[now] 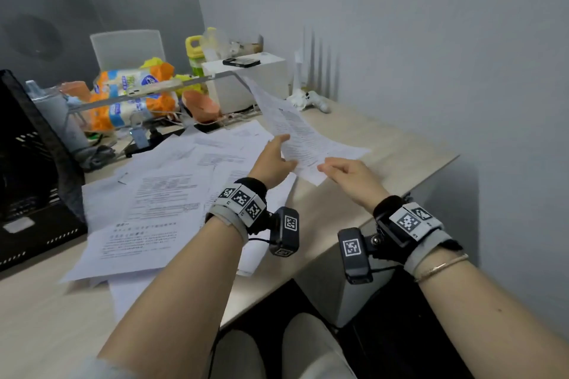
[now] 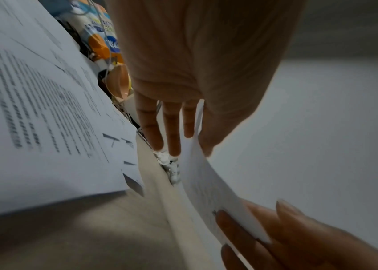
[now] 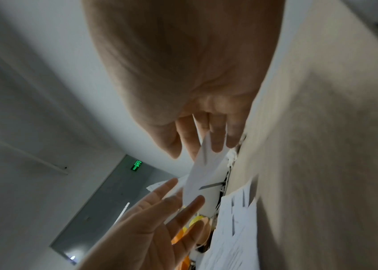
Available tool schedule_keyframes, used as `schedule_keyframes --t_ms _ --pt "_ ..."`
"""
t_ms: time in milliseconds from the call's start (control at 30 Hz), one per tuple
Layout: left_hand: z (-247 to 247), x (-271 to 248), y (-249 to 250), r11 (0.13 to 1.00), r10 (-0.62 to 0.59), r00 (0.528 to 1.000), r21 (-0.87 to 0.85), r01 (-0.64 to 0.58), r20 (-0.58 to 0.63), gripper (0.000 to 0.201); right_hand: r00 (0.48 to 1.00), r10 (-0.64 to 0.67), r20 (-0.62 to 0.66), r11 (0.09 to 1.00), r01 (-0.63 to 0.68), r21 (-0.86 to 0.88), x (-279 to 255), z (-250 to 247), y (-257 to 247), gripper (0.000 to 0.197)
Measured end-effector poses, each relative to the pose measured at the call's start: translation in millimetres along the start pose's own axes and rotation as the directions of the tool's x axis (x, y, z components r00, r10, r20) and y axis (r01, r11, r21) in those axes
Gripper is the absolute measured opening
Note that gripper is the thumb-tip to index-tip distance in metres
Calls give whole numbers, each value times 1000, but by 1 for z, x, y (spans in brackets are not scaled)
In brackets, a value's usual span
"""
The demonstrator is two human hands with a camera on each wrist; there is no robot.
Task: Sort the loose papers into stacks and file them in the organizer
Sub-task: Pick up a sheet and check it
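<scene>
Papers: one sheet lifted, the heap waiting

Papers [image 1: 172, 194] lie fanned in a loose, overlapping heap on the desk [image 1: 385, 151], just right of the black organizer [image 1: 34, 169] at the desk's left end. One printed sheet [image 1: 295, 129] is lifted clear of that heap, to its right and above the bare desk top. Its long axis runs away from the person, rising toward the white box [image 1: 246, 83] behind the heap, and it sags along its length.

Left hand [image 1: 272, 160] pinches the sheet's near left edge, thumb on top and fingers straight underneath. Right hand [image 1: 351, 177] pinches the near right corner, thumb and forefinger closed on the paper with the other fingers loosely curled. Both forearms reach forward with palms turned inward, the sheet spanning the gap between them.

Left hand is the nearer one to the heap and to the organizer, so a move back that way would likely be led by it. Nothing looks filed yet, as far as the organizer shows
</scene>
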State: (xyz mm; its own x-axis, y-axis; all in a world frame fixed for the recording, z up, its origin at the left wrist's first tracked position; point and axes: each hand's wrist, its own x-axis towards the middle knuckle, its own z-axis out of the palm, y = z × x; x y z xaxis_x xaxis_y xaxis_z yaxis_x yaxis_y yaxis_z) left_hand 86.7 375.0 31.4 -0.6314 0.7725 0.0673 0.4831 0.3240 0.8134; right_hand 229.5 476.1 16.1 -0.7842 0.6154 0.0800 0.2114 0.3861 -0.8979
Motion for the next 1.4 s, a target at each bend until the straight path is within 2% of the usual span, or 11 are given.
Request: schedule_keyframes --t_ms 167,267,367,433,500,567,700,800,867,1133,1400 --pt "30 16 9 992 42 996 118 -51 82 85 996 69 -50 996 -72 -50 5 -30 31 24" --pt "46 27 4 977 -43 989 214 11 143 95 989 124 -75 984 -132 -116 8 -45 49 25" --pt "57 30 -1 917 -169 971 388 91 172 87 983 173 -65 968 -182 -175 8 -54 62 28" --pt "62 33 -6 881 -212 962 460 112 173 81 976 190 -110 951 -210 -225 8 -57 70 27" --pt "66 33 -10 871 -225 957 478 113 185 83 960 176 -217 889 -250 -383 9 -58 75 28" --pt "71 36 -12 858 -241 951 501 115 194 86 959 154 -240 822 -259 -507 9 -57 73 31" --pt "76 38 -14 801 -315 932 577 161 178 78 979 203 -29 757 -175 -630 20 -45 72 48" --pt "79 41 -13 762 -339 926 626 166 168 72 937 329 120 702 -157 -695 31 -38 84 68" --pt "82 45 -12 744 -349 922 647 166 164 69 919 363 152 669 -144 -729 35 -42 93 74" --pt "92 58 -12 680 -400 910 701 215 109 87 934 354 42 674 -224 -704 54 -88 121 73" --pt "96 63 -15 676 -423 902 693 248 90 90 944 328 -21 739 -271 -616 65 -120 132 60"
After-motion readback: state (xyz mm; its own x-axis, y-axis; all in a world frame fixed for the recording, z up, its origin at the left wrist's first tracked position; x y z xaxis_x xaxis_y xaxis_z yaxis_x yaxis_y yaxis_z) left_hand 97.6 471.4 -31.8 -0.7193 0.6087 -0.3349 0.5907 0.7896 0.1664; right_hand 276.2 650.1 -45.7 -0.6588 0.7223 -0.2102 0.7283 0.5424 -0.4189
